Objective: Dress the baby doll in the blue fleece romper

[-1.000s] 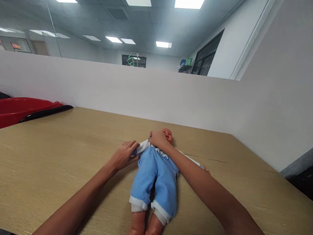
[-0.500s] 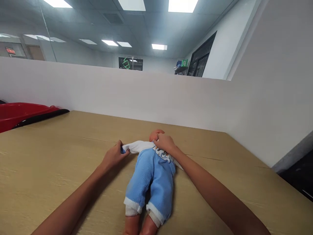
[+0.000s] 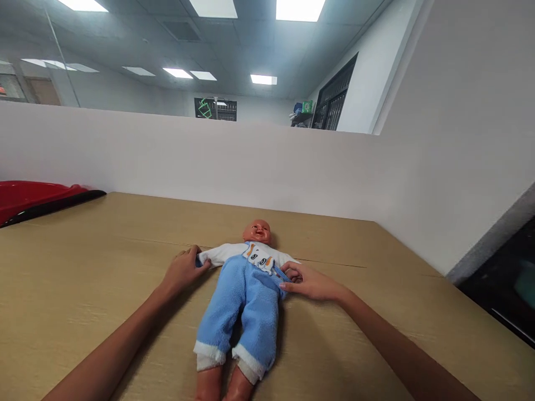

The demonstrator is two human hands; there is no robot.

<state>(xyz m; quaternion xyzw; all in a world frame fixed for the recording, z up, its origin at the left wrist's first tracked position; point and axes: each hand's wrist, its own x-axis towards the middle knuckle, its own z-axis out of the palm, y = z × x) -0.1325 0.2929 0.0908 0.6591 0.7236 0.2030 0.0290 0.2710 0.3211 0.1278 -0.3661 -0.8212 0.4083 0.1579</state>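
A baby doll [image 3: 258, 231] lies on its back on the wooden table, head toward the wall and legs toward me. It wears blue fleece overalls [image 3: 228, 295] with white cuffs and an animal face on the bib, over a white long-sleeved top. My left hand [image 3: 184, 267] is closed around the end of the doll's sleeve [image 3: 221, 253], which is stretched out to the left. At the doll's other side, my right hand [image 3: 307, 279] pinches a blue strap [image 3: 281, 273] at the edge of the overalls. The doll's hands are hidden.
The brown tabletop [image 3: 104, 278] reaches back to a white wall [image 3: 234, 161] with a glass pane above. A red tub-like object with a black rim [image 3: 33, 197] stands at the far left. Something dark [image 3: 501, 284] is beyond the table's right edge.
My right hand has moved from the doll's neck down to the right side of the overalls, uncovering the face and bib. The left hand stays on the sleeve. The view has shifted slightly.
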